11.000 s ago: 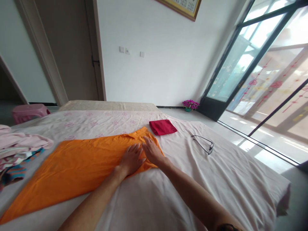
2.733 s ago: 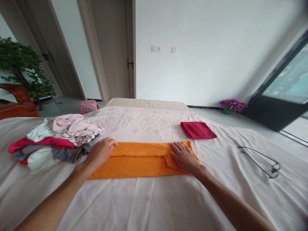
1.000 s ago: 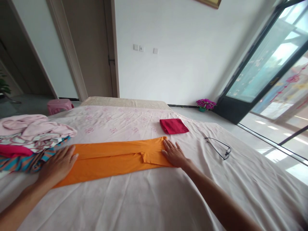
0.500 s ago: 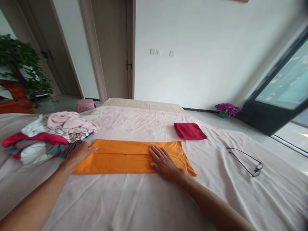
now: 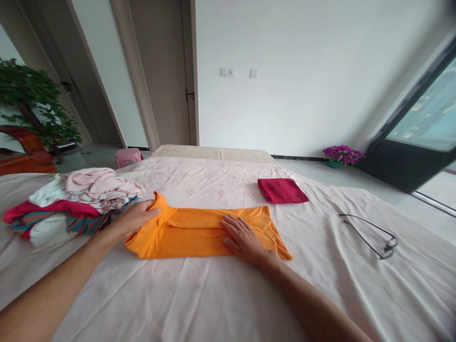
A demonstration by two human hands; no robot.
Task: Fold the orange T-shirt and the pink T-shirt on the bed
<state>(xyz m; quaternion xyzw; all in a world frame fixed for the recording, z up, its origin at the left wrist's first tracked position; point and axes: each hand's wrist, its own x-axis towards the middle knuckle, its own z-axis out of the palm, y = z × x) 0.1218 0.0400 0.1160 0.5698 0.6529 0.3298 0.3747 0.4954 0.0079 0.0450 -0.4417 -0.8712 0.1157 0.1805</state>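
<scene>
An orange garment (image 5: 199,237), folded into a long strip, lies across the bed in front of me; its exact kind is not clear. My left hand (image 5: 137,217) grips its left end, which is lifted and bent up off the sheet. Resting flat on the strip toward its right end is my right hand (image 5: 244,237), fingers stretched out. Thin creases or cords show at the garment's right edge. Just left of my left hand sits a heap of crumpled clothes (image 5: 103,183) in pink, white, red and blue-brown stripes.
A folded dark red cloth (image 5: 283,191) lies beyond the garment on the right. Black-framed glasses (image 5: 388,247) rest on the pale bedsheet (image 5: 171,299). Past the bed stand a pink stool (image 5: 128,156), a potted purple flower plant (image 5: 342,156) and a leafy plant (image 5: 32,104).
My left hand has raised the garment's left end and drawn it up and to the right, so that end now curls upward. The right hand stays flat in place.
</scene>
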